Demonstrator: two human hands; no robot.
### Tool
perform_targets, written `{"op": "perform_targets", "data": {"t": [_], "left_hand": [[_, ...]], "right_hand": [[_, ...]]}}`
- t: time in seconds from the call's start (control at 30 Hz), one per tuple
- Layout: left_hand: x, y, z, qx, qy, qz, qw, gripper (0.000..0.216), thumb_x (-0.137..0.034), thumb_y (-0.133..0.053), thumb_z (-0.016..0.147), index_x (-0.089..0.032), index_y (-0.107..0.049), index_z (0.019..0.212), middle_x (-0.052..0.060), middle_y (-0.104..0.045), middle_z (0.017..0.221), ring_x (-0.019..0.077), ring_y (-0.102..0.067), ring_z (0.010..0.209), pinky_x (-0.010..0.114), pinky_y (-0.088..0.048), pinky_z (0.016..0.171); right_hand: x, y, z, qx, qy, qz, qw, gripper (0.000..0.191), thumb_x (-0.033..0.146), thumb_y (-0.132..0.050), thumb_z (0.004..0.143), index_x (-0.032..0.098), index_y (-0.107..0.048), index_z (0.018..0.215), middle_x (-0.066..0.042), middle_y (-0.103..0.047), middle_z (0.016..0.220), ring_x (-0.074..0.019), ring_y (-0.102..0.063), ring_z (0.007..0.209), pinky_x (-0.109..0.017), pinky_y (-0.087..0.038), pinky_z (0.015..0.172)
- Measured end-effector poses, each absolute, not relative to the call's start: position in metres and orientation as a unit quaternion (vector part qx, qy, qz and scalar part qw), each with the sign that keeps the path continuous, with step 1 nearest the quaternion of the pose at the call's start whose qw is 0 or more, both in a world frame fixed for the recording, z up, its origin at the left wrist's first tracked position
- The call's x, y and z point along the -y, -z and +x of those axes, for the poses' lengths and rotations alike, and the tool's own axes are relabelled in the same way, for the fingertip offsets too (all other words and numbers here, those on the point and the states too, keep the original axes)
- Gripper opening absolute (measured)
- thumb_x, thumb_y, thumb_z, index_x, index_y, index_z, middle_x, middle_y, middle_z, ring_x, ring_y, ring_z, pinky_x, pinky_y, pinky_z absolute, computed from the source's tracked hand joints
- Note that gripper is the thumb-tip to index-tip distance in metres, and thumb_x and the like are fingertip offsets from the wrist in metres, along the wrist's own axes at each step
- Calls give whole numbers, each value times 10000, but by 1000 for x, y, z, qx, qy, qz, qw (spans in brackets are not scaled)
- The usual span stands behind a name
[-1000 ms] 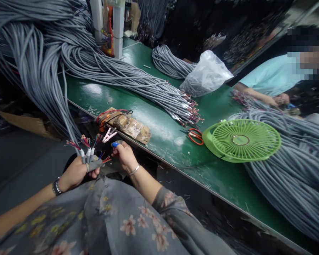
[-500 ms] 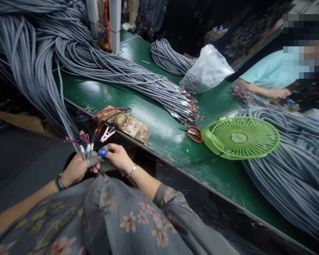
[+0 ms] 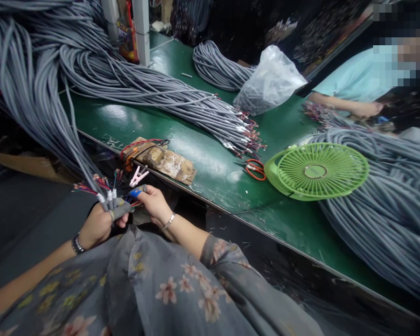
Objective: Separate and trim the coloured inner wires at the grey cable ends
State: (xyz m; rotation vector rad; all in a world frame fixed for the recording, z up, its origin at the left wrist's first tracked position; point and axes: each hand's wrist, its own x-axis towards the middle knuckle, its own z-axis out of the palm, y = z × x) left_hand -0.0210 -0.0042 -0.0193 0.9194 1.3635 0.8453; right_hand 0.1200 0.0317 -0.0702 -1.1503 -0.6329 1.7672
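My left hand (image 3: 100,225) is closed around several grey cables (image 3: 109,199) below their white bands, and coloured wire ends fan out above it. A grey cover wraps its thumb. More thin coloured wires (image 3: 134,203) stick out beyond that thumb, towards my right hand (image 3: 157,205). The right fingers are pinched together at these wires; a blue wrap is on the thumb and a grey cover on the index finger. Exactly which wire they pinch is hidden. Just above, a pale pink clip (image 3: 139,176) sits at the table edge beside a worn wooden block (image 3: 171,164).
On the green table (image 3: 210,172) lie a long bundle of grey cables (image 3: 154,88), orange-handled scissors (image 3: 255,169), a green fan (image 3: 317,171) and a clear plastic bag (image 3: 271,79). Another person's hand (image 3: 367,109) works at the far right near more cables.
My right hand has drawn slightly away from my left thumb, and coloured wires now show between the hands. My left hand still holds the cables. The view has shifted a little.
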Motion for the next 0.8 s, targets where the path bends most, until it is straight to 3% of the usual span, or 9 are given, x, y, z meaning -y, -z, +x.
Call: {"op": "perform_targets", "data": {"t": [0.1,0.17,0.37,0.43,0.6,0.8], "left_hand": [[4,12,-24,-582,-388,370,611,427,-498,-954,438,-198,-650,427,-7,-576,406,93,-470,372,225,-389,400],[3,7,-26,-576,-396,359,618,449,-509,-982,415,-191,-667,444,-12,-565,394,84,-456,361,214,-381,387],[-3,-3,-25,-537,-400,340,660,560,-598,-1033,333,-184,-688,484,-19,-563,380,81,-450,340,205,-383,366],[-4,-3,-22,-528,-402,337,668,553,-581,-1042,343,-181,-699,510,-18,-578,386,84,-455,340,206,-384,363],[-7,-1,-20,-508,-403,340,681,477,-491,-1038,429,-176,-696,535,-19,-588,404,85,-461,355,210,-387,376],[-13,4,-22,-496,-398,346,690,457,-470,-1023,458,-186,-673,540,-25,-572,401,83,-455,346,203,-363,374]], "right_hand": [[-39,76,130,225,-708,-475,471,341,359,-893,750,211,-600,660,84,-552,538,-82,-446,503,-228,-434,558],[-41,79,138,226,-728,-451,464,369,463,-885,801,205,-637,712,60,-616,588,-87,-494,524,-238,-483,601],[-45,71,149,322,-772,-357,416,679,812,-637,915,164,-721,734,-105,-795,766,-215,-759,897,-352,-573,932],[-49,65,149,341,-772,-339,416,697,824,-610,925,155,-744,781,-133,-820,822,-246,-779,955,-361,-587,929],[-56,57,145,327,-781,-320,425,583,752,-613,975,198,-768,1071,-122,-843,1092,-214,-798,807,-298,-598,686],[-56,59,131,307,-748,-343,477,555,725,-638,977,190,-782,1018,-108,-843,967,-213,-769,894,-320,-606,810]]}}
